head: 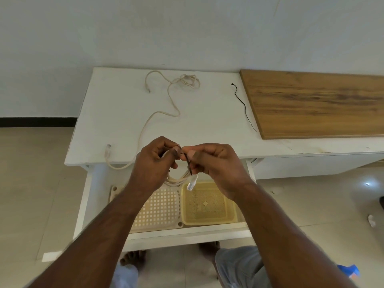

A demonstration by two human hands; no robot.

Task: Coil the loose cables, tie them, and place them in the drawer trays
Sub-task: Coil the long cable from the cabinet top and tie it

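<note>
My left hand and my right hand meet above the open drawer. Together they hold a coiled cream cable, whose clear plug dangles below my right hand. My right fingers pinch a thin dark tie at the coil, and my left fingers grip the coil beside it. A second cream cable lies loose across the white tabletop, its plug near the front left edge. A black tie lies on the top at the right. Two perforated trays sit in the drawer, a cream one and a yellow one.
A wooden board covers the right part of the white top. The wall stands right behind. Tiled floor lies to the left and right. My bare feet are under the drawer front. A crumpled white scrap lies on the floor at right.
</note>
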